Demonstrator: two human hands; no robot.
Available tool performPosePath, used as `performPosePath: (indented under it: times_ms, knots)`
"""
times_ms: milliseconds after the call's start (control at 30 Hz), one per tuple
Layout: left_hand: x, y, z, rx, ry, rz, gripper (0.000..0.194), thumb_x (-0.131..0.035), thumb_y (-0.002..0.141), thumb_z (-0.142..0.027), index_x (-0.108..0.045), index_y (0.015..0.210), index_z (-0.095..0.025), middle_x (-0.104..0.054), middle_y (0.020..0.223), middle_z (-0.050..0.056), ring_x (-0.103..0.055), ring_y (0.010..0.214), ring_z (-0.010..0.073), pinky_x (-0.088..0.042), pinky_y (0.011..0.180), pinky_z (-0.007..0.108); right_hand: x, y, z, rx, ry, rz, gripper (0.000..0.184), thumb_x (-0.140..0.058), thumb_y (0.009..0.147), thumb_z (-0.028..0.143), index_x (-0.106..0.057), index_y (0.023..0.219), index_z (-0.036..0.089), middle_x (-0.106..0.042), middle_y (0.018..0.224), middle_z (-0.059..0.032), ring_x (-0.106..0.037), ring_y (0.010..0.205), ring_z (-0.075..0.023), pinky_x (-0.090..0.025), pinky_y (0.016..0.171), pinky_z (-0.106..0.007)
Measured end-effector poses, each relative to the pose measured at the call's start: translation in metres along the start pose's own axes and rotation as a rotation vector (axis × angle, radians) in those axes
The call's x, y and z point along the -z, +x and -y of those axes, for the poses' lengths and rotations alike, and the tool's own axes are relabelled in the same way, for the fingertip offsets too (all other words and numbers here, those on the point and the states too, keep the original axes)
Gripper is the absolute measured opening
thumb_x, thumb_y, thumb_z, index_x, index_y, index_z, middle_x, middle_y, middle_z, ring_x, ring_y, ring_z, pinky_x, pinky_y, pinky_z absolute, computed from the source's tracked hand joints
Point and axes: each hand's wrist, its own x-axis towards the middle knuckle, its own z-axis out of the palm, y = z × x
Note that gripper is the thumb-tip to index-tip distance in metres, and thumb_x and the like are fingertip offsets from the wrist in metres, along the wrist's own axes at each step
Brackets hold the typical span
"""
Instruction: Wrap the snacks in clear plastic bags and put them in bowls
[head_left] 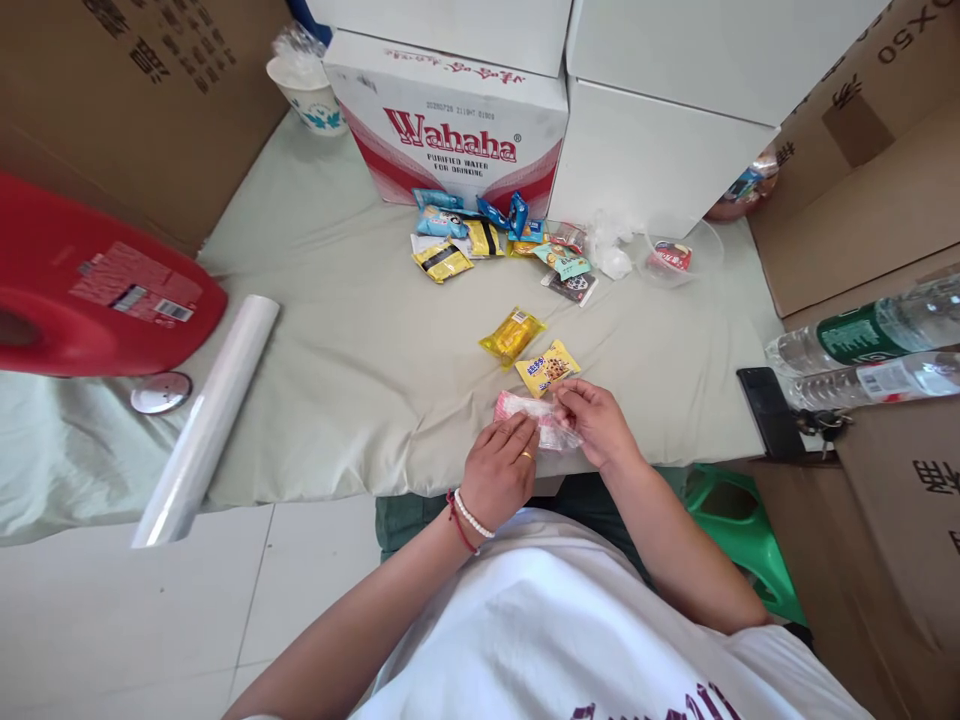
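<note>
My left hand [501,468] and my right hand [596,420] both pinch a clear plastic bag with a pink snack packet [534,415] inside, at the near edge of the cloth-covered surface [337,340]. Just beyond the bag lie a cookie packet [547,368] and a yellow candy packet [512,335]. Farther back sits a pile of several small snack packets [495,240]. My left wrist wears a red string and a bead bracelet.
A Wahaha water carton [450,125] and white boxes [660,100] stand at the back. A roll of plastic film [210,415] lies left, near a red container [90,290] and a metal lid [160,392]. A phone [769,410] and water bottles [870,350] sit right. A clear bowl [679,255] holds a packet.
</note>
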Motion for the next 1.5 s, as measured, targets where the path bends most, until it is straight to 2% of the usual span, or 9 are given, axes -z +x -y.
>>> performPosePath:
  times_ms: [67,233,500,600,700,867,1033,1167,1500]
  knots:
    - [-0.001,-0.004,-0.001,-0.006,0.007,0.001,0.036,-0.054,0.09,-0.008,-0.071,0.121,-0.015,-0.075,0.127,0.011,-0.065,0.126,0.028,-0.048,0.103,0.044,-0.005,-0.002,0.003,0.005,0.002,0.023,0.031,-0.07,0.084,0.043,-0.069,0.103,0.019,-0.068,0.081,-0.0021,-0.064,0.066,-0.0155,-0.055,0.067,-0.03]
    - [0.004,-0.012,0.005,0.101,-0.152,-0.052,0.031,-0.057,0.088,-0.008,-0.074,0.112,-0.019,-0.079,0.115,0.009,-0.067,0.117,0.0274,-0.053,0.1,0.047,-0.032,-0.026,-0.002,0.416,-0.778,0.06,0.034,-0.047,0.1,0.023,-0.067,0.125,0.014,-0.066,0.115,-0.0153,-0.065,0.105,-0.0252,-0.055,0.098,-0.044]
    - [0.049,-0.042,0.029,0.327,-0.475,-0.232,0.03,-0.047,0.091,-0.007,-0.073,0.094,-0.023,-0.076,0.09,0.004,-0.068,0.11,0.0234,-0.058,0.096,0.045,-0.061,-0.052,-0.03,0.675,-1.39,0.053,0.055,-0.053,0.103,0.044,-0.055,0.142,0.005,-0.055,0.137,-0.0256,-0.053,0.115,-0.036,-0.052,0.098,-0.052]
    - [0.056,-0.032,0.036,0.387,-0.399,-0.193,0.033,-0.048,0.096,-0.013,-0.071,0.117,-0.023,-0.075,0.116,0.007,-0.064,0.123,0.0248,-0.052,0.108,0.05,-0.064,-0.051,-0.037,0.713,-1.447,0.056,0.055,-0.06,0.1,0.036,-0.052,0.145,0.005,-0.053,0.142,-0.026,-0.053,0.114,-0.0353,-0.052,0.096,-0.051]
    - [0.048,-0.005,0.044,0.355,-0.446,-0.023,0.044,-0.048,0.101,-0.024,-0.058,0.144,-0.022,-0.065,0.143,0.011,-0.056,0.138,0.0252,-0.047,0.116,0.049,-0.065,-0.051,-0.038,0.698,-1.443,0.069,0.044,-0.055,0.101,0.024,-0.055,0.143,0.009,-0.055,0.141,-0.0235,-0.054,0.111,-0.0329,-0.054,0.093,-0.05]
    - [0.023,0.019,0.061,0.313,-0.625,0.239,0.042,-0.04,0.106,-0.038,-0.07,0.132,-0.024,-0.076,0.126,0.01,-0.07,0.118,0.0234,-0.055,0.105,0.044,-0.053,-0.056,-0.033,0.751,-1.302,0.172,0.041,-0.059,0.097,0.019,-0.06,0.136,0.008,-0.056,0.137,-0.0248,-0.053,0.118,-0.0351,-0.054,0.1,-0.056]
    - [0.017,0.008,0.063,0.209,-0.596,0.208,0.041,-0.045,0.104,-0.039,-0.064,0.138,-0.024,-0.071,0.135,0.011,-0.065,0.127,0.0257,-0.05,0.108,0.05,-0.024,-0.056,-0.031,0.849,-0.809,0.259,0.047,-0.048,0.096,0.009,-0.051,0.142,0.02,-0.057,0.141,-0.0154,-0.053,0.132,-0.0278,-0.049,0.113,-0.053]
    - [0.012,-0.001,0.052,0.15,-0.466,0.187,0.051,-0.057,0.098,-0.036,-0.055,0.148,-0.026,-0.065,0.142,0.013,-0.06,0.131,0.0285,-0.049,0.11,0.053,-0.018,-0.046,-0.038,0.71,-0.484,0.108,0.032,-0.046,0.098,0.01,-0.056,0.125,0.024,-0.058,0.127,-0.011,-0.065,0.114,-0.0187,-0.06,0.098,-0.039]
    - [0.007,-0.016,0.036,0.09,-0.194,0.043,0.039,-0.058,0.1,-0.024,-0.063,0.138,-0.027,-0.071,0.136,0.009,-0.062,0.133,0.0237,-0.044,0.116,0.049,-0.001,-0.061,-0.024,0.633,-0.455,0.002,0.01,-0.058,0.099,0.023,-0.066,0.104,0.026,-0.06,0.113,-0.008,-0.066,0.106,-0.0205,-0.061,0.093,-0.039]
